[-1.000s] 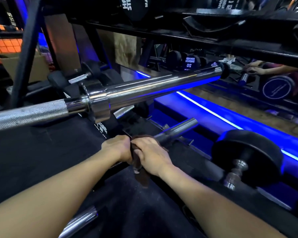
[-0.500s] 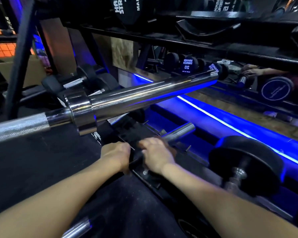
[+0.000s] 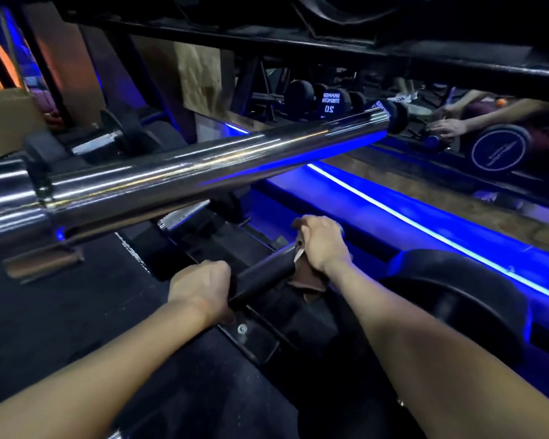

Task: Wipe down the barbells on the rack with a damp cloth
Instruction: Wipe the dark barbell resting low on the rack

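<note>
Our left hand (image 3: 200,288) gripped lower barbell sleeve (image 3: 263,270), fingers curled round it; right hand (image 3: 322,243) clutched brown cloth (image 3: 306,285) around sleeve end.

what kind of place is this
Most likely a gym's weight area: a chrome barbell sleeve lies across a rack, round-headed dumbbells, one marked 20, sit behind, and another dumbbell rests at the right.

The right hand (image 3: 322,243) covers the lower bar's (image 3: 263,269) far end and most of the cloth (image 3: 305,285). The upper barbell (image 3: 184,175) runs off the left edge. Both forearms leave the bottom edge. The reflected dumbbell (image 3: 330,103) lettering is partly illegible.
</note>
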Demonstrator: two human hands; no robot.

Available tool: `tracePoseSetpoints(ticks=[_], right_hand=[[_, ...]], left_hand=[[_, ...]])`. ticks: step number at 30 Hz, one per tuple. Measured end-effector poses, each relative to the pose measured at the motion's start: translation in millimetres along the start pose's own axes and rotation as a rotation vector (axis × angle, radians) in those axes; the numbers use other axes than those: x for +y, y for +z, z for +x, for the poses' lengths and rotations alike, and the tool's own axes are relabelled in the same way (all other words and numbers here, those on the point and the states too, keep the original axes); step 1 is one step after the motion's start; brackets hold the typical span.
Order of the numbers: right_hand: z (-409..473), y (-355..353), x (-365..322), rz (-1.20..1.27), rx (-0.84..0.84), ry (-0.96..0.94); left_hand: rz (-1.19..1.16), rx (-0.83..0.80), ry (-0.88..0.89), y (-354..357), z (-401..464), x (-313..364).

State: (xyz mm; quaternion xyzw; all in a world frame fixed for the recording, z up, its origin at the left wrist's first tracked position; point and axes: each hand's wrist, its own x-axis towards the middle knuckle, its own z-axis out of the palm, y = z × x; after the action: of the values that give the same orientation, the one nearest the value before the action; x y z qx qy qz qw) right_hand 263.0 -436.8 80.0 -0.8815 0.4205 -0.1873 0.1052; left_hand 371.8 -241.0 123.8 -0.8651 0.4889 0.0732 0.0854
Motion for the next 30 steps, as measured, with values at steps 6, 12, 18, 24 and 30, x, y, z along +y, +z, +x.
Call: tracePoseSetpoints(ticks=[6,12,18,24,30], right_hand=[[17.8,-3.0,10.7,0.138,-0.037,0.369],[-26.2,-18.9,-30.5,0.144,-0.186,0.381],[-61.0,-3.5,-81.8,0.146,-0.291,0.24],[-98.5,6.6,-125.8,0.187,-0.325,0.035],[-135.1,16.4,-167.0,0.201,-0.333,-0.094]], left_hand=[[-0.002,0.03,-0.012,2.0,-0.1,-0.6],[-0.05,0.036,-0.027,-1.7,-5.3,-1.7],[-0.158,0.022,-0.001,2.6,-11.1,-10.7],[-0.207,0.13,-0.01,4.6,-51.0,-48.1],[-0.209,0.141,-0.139,25.3,-102.5,-99.6]])
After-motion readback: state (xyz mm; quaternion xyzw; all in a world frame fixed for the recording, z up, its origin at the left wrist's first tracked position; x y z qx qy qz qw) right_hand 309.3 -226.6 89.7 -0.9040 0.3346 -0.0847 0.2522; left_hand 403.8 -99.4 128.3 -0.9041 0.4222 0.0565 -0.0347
